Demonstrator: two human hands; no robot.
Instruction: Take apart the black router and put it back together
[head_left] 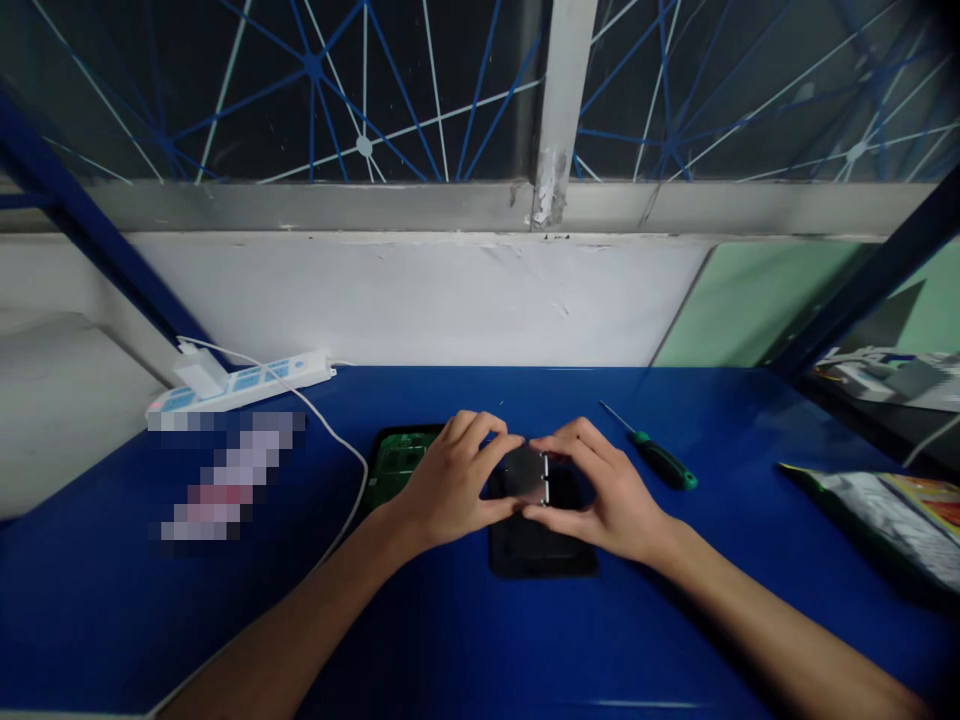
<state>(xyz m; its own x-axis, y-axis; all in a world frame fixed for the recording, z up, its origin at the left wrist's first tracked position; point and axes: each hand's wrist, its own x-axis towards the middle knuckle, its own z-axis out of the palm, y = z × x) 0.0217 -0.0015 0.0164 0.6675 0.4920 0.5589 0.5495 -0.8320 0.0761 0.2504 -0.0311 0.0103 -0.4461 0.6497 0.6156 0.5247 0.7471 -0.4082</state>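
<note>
Between my two hands is a small dark, flat rectangular piece (525,476) with a bright silvery strip along its right edge; its exact kind cannot be made out. My left hand (454,480) pinches its left side, thumb below and fingers above. From the right, my right hand (604,490) closes on its upper and lower corners with fingertips and thumb. Beneath them lies a black rectangular tray-like part (544,555), partly covered by the hands. Left of it, a black casing with a green inside (401,462) is half hidden behind my left hand.
A screwdriver (660,460) with a green and black handle lies right of my hands. At the back left sits a white power strip (300,370) with a plugged-in adapter (201,373); its white cable (341,435) crosses the blue table (450,640). A shiny packet (892,520) lies far right.
</note>
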